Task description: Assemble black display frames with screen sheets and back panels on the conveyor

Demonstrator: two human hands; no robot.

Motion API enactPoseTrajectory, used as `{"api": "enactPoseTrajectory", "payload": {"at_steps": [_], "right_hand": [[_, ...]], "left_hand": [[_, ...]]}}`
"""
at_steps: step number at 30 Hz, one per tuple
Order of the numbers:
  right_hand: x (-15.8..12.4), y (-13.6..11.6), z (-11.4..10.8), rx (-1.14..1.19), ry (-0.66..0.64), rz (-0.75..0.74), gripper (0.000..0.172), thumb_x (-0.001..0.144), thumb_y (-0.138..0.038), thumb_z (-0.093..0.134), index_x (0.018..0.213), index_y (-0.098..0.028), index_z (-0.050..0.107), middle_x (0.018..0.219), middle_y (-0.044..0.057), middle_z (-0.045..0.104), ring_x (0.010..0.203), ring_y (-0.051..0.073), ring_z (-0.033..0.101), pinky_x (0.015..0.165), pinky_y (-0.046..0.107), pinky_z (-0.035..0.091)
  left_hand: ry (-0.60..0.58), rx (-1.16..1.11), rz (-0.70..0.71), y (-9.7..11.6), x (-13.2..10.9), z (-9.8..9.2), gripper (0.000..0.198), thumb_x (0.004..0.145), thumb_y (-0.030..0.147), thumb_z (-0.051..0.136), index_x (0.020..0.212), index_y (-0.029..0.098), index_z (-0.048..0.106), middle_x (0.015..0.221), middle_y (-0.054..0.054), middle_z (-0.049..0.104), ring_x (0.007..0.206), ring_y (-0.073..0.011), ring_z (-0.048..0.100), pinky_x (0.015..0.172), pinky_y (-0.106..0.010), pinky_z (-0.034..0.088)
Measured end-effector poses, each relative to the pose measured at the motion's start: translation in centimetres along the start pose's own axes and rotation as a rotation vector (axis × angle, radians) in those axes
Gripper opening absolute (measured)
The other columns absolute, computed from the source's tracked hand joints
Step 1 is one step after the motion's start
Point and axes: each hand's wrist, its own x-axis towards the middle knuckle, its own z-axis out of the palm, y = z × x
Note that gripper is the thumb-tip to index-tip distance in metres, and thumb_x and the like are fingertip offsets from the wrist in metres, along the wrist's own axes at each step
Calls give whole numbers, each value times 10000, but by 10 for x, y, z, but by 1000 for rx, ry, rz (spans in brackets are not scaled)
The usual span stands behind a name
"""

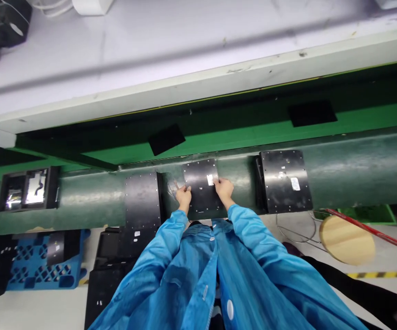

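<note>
A: What are the hands doing?
B: The left hand (183,196) and right hand (224,188) pinch the black plate (203,190) by its sides — it lies on the green belt (356,165).
A: Is there room?
B: Some. The left plate (142,201) and right plate (285,181) sit near its edges, so I think it must lift straight up.

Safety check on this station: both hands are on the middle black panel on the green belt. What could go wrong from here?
1. The left hand and right hand sit at the side edges of the middle panel; such an edge hold could slip.
2. The left panel lies close by on the belt, so the left hand might get pinched.
3. The stool near the person's right side may be a trip risk.
</note>
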Motion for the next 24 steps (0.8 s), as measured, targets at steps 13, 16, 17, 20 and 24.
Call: {"api": "enactPoseTrajectory", "payload": {"at_steps": [13,16,17,20,24], "right_hand": [[-5,14,24,203,63,154,318,931,-488,681,1002,-189,763,995,131,778,962,257,724,880,331,534],[0,26,0,304,193,128,304,908,-487,699,974,-191,720,962,142,757,969,272,711,914,355,539],[3,36,-17,314,234,108,319,912,-502,693,970,-188,713,964,153,752,980,281,706,930,365,535],[20,85,-94,256,331,120,418,935,-549,650,1017,-144,720,1036,202,744,1028,312,690,969,403,512],[60,173,-203,145,414,292,543,919,-566,643,1143,-87,763,1144,280,729,1110,352,678,980,486,489]], "left_hand": [[-152,183,-82,1,-5,-10,219,817,362,685,917,202,795,988,-184,794,1019,-381,747,903,-465,546],[-173,192,15,18,-19,-2,174,813,374,671,828,225,760,910,-152,785,975,-372,748,870,-460,546],[-195,177,77,29,-27,3,162,816,365,665,827,232,756,885,-132,781,966,-357,749,863,-444,548],[-299,57,222,83,-62,38,161,826,326,658,900,238,770,862,-82,780,972,-303,750,853,-375,557],[-524,-54,319,177,-119,117,227,834,271,648,1002,231,797,906,-62,799,996,-255,747,868,-319,564]]}}
